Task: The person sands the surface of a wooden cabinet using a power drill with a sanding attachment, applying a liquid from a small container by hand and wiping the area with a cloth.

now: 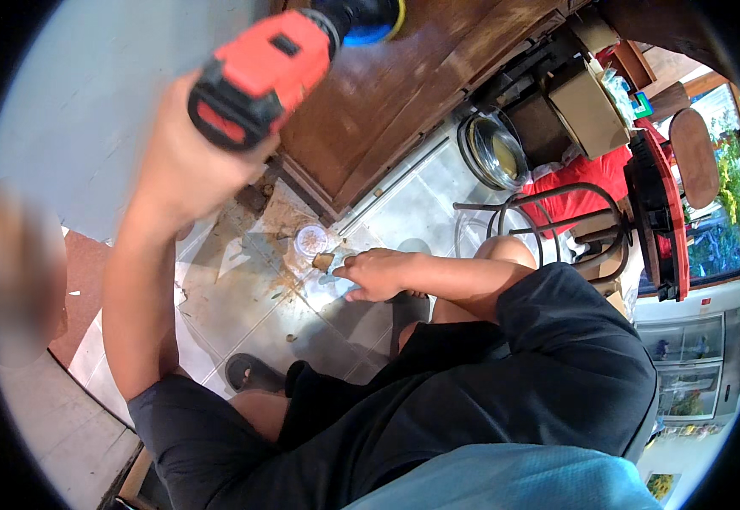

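At the upper left my left hand [187, 166] is wrapped round the grip of a red and black cordless drill [272, 64]. A round pad with a blue and yellow rim [374, 30] is on the front of the drill, up against or close to a dark brown wooden panel [438, 76]. Low over the tiled floor, my right hand [378, 274] has its fingers closed on a small brown and pale piece [323, 261], whose kind I cannot make out. Just beyond those fingers stands a small round clear tub [310, 240] with pale contents.
Brown dust and stains mark the floor tiles [259, 297] below the panel. To the right are a metal-framed chair [591, 221], a red cloth [582, 183], a cardboard box [589, 106] and a round pan-like thing [493, 149]. My sandalled foot [254, 372] rests on the tiles.
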`<state>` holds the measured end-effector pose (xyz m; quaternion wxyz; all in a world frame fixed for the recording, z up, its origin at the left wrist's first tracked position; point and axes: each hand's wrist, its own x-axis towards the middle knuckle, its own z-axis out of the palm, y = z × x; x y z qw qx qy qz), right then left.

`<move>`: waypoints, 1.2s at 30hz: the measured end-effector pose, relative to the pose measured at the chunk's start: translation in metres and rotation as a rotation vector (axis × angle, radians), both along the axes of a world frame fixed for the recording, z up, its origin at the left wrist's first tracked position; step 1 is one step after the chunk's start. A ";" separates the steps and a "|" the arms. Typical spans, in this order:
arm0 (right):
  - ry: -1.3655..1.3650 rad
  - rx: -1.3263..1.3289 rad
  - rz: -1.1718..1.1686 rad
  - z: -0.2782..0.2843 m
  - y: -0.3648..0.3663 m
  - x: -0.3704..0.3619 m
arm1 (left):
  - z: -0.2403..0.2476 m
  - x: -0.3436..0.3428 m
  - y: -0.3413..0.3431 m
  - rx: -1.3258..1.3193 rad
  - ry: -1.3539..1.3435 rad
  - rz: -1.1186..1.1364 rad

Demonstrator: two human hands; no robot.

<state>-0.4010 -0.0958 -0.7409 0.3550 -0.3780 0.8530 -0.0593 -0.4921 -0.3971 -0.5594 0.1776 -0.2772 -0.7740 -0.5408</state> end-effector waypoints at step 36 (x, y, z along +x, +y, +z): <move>-0.055 -0.001 -0.037 0.010 -0.008 -0.009 | -0.050 -0.007 0.039 -0.081 0.180 -0.162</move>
